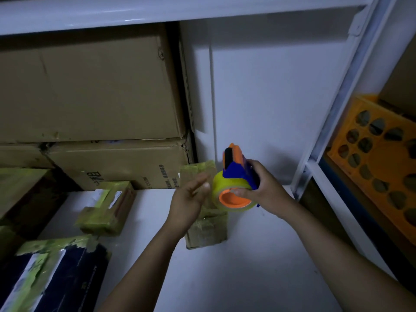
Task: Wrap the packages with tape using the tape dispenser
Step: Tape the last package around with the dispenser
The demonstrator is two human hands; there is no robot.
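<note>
At the near left of the white shelf [247, 266] lies a dark package [56, 273] crossed with greenish tape, and just beyond it a smaller taped parcel [105, 208]. Further in, a brown package [207, 230] lies flat beneath both hands. The left hand [189, 199] hovers over it, blurred, with its fingers loosely spread and holding nothing. The right hand [263, 188] grips the orange-and-blue tape dispenser [236, 170] close beside it, fingers curled round the frame and the yellowish roll [225, 183]. The step looks like starting a strip. The left hand would do best to pin down the package and the loose tape end while the right draws the dispenser off low and taut, so the tape lies without creases. Behind stand stacked cardboard boxes [90, 86], shut, their contents hidden. To the right, an orange crate [378, 158] with round cells holds dark things too dim to name.
</note>
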